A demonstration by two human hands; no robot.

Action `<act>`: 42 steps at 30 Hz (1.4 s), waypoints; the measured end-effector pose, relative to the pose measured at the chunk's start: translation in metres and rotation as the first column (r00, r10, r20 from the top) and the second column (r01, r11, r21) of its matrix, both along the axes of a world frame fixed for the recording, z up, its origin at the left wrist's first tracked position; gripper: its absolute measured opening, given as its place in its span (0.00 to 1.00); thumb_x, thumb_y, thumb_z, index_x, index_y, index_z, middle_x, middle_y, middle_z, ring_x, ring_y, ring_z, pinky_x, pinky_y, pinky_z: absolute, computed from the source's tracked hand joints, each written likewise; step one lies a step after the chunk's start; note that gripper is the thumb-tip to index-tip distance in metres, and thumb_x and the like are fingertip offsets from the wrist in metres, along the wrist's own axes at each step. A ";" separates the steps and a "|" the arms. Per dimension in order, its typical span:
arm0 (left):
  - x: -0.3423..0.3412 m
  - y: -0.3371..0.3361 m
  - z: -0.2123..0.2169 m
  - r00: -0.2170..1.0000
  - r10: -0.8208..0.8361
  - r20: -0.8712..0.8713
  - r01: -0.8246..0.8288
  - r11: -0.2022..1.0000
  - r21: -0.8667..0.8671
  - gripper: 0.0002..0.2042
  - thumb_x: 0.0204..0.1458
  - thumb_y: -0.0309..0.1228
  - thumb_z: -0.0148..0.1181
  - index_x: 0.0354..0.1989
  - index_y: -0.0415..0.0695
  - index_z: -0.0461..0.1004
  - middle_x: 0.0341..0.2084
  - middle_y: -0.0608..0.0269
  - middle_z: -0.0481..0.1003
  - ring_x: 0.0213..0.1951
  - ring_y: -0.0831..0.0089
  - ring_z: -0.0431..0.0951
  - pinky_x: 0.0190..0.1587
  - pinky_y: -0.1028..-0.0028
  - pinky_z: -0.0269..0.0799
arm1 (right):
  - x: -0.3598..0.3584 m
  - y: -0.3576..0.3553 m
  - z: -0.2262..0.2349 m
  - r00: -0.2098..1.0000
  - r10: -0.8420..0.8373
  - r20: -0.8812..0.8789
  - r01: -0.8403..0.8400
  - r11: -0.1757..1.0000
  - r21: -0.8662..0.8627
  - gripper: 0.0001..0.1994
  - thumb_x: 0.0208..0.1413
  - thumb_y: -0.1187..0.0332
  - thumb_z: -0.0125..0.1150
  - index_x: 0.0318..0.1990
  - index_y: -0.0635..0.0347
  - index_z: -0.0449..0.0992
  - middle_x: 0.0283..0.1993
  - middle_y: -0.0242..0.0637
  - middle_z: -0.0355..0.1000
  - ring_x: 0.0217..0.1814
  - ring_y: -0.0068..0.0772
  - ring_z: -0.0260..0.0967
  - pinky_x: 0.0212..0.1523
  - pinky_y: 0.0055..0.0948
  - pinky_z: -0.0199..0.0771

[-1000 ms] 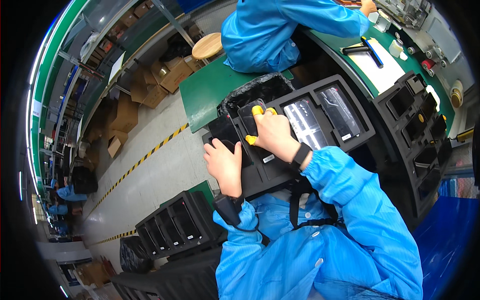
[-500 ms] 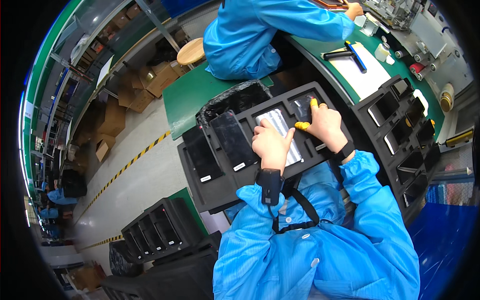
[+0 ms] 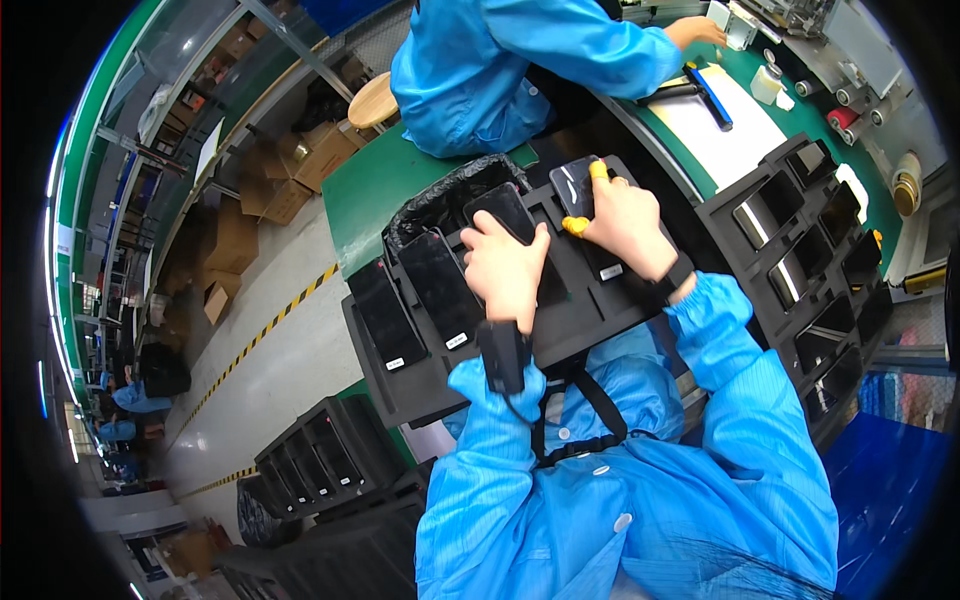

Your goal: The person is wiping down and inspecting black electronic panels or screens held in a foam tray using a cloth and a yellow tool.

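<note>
A black foam tray (image 3: 470, 365) lies before me with dark, flat-screened smartphones in its slots. My left hand (image 3: 505, 268) grips a smartphone (image 3: 502, 207) in the third slot from the left, thumb at one edge and fingers at the other. The phone's far end sticks up past the tray's rim; the palm hides its near end. My right hand (image 3: 630, 225), yellow covers on thumb and forefinger, holds the rightmost smartphone (image 3: 573, 187) by its edges. Two more smartphones, one outermost (image 3: 385, 315) and one beside it (image 3: 437, 285), lie with small white labels at their near ends.
Behind the tray stands a black-lined bin (image 3: 455, 190). At right, another black tray (image 3: 750, 245) holds several phones; at lower left stands a rack of phones (image 3: 320, 455). A co-worker in a blue smock (image 3: 460, 80) sits ahead, beside a green bench (image 3: 650, 120).
The tray and both my hands have shifted left. The phone under my left hand has moved up and away, and its bright glare is gone. The co-worker's hand is now empty-looking and stretched out.
</note>
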State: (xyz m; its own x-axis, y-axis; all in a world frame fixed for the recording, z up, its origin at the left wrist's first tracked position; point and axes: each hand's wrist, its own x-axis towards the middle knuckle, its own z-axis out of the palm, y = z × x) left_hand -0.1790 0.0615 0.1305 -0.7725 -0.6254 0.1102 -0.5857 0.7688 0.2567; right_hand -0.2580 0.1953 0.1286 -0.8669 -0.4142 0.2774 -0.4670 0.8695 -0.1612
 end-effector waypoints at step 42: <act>-0.156 0.002 -0.021 0.508 -0.847 -0.157 0.858 0.482 0.176 0.07 0.46 0.32 0.59 0.30 0.44 0.80 0.27 0.54 0.76 0.36 0.54 0.76 0.40 0.61 0.71 | 0.029 0.076 -0.014 0.809 0.446 0.383 -0.189 0.814 -0.549 0.14 0.45 0.75 0.58 0.42 0.65 0.73 0.34 0.49 0.73 0.38 0.50 0.71 0.40 0.38 0.71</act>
